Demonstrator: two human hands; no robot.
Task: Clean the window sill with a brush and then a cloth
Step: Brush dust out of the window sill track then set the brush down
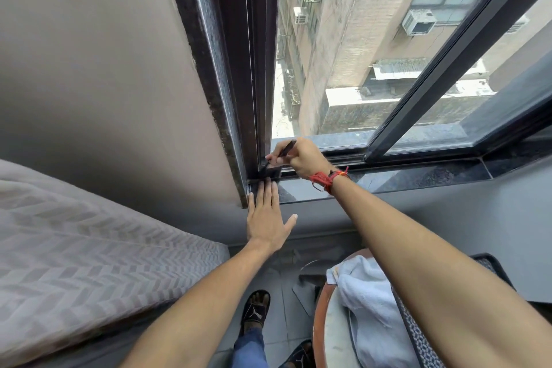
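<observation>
Dark polished stone forms the window sill (388, 179), which runs from the centre of the frame toward the right edge. At its left end, where it meets the dark window frame (239, 69), the brush (273, 163) is held by the right hand (301, 158). The fingers of that hand are closed around the thin dark handle, which slants up and to the right, while the bristle end is pointed down into the corner of the track. A red thread band (327, 179) is worn on the right wrist. The left hand (265, 215) is laid flat and open just below the brush, with its fingertips resting on the sill's front edge and its thumb spread to the right; nothing is held in it. The two hands are near each other but not touching. A white cloth (367, 302) is seen at the lower right of the frame, draped over a round surface with a reddish rim (318, 326), partly hidden by the right forearm. A pale quilted bed cover (89, 248) fills the lower left. Dark sandals (255, 308) are seen at the bottom centre. Through the glass, at the upper right, a neighbouring building (373, 24) is visible.
</observation>
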